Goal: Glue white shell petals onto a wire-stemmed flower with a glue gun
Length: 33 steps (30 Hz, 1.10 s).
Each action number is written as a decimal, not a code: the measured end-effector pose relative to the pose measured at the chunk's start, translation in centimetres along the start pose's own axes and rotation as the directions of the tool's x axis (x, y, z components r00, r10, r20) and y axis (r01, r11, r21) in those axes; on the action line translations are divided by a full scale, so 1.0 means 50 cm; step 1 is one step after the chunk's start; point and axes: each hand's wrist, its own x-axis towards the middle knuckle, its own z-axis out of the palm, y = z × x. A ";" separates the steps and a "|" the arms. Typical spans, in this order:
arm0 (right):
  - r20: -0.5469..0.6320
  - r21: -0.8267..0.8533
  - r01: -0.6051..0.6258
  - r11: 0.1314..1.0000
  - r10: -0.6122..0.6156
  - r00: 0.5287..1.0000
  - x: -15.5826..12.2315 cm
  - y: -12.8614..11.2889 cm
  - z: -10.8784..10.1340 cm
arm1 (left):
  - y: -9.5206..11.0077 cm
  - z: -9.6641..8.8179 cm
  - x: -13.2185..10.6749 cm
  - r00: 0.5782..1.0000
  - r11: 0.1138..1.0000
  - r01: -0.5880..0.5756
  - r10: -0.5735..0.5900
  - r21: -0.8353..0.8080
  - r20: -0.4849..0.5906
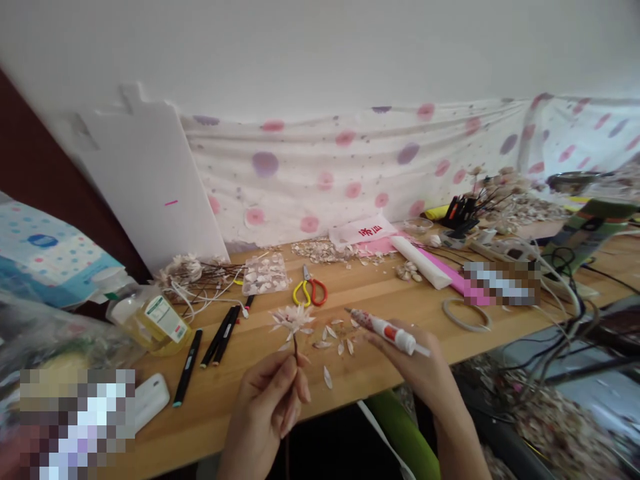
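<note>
The left fingers (286, 385) are clenched around the thin dark stem of a shell flower (293, 319), held upright above the tabletop (225, 380). The right fingers (380, 347) grip a red-and-white tube (390, 331). Loose petals (333, 340) lie between the two sets of fingers, with scissors (310, 290) beyond them.

We're in what looks like a home craft corner: a wooden surface (380, 293) against a polka-dot cloth (320, 173), spread with scissors (310, 288), marker pens (220, 337) and petal-like flakes (320, 250).
</note>
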 end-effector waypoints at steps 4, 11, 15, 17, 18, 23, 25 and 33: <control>-0.122 -0.100 -0.180 0.978 0.168 0.978 0.060 0.092 -0.013 | -0.006 -0.007 0.021 1.000 0.999 -0.003 0.003 -0.032 0.004; -0.161 -0.243 -0.329 0.913 0.297 0.941 0.113 0.191 0.007 | -0.015 -0.021 0.069 0.996 0.996 0.071 -0.074 -0.056 -0.048; -0.186 -0.288 -0.349 0.892 0.306 0.934 0.111 0.216 0.011 | -0.019 -0.033 0.094 0.987 0.990 0.124 -0.130 -0.068 -0.094; -0.184 -0.287 -0.347 0.893 0.305 0.935 0.097 0.219 -0.003 | -0.021 -0.036 0.104 0.982 0.987 0.143 -0.150 -0.070 -0.117; -0.192 -0.280 -0.347 0.895 0.302 0.934 0.087 0.218 -0.013 | -0.022 -0.037 0.109 0.978 0.986 0.155 -0.162 -0.067 -0.128; -0.329 -0.416 -0.217 0.883 0.076 0.941 0.034 0.182 -0.052 | -0.026 -0.035 0.127 0.957 0.969 0.241 -0.247 -0.061 -0.151; -0.265 -0.553 -0.024 0.833 -0.149 0.953 0.029 0.170 -0.048 | -0.026 -0.031 0.130 0.954 0.964 0.259 -0.265 -0.060 -0.138; -0.179 -0.478 0.350 0.805 -0.480 0.859 0.064 0.177 0.002 | -0.018 -0.015 0.114 0.968 0.974 0.223 -0.225 -0.032 -0.107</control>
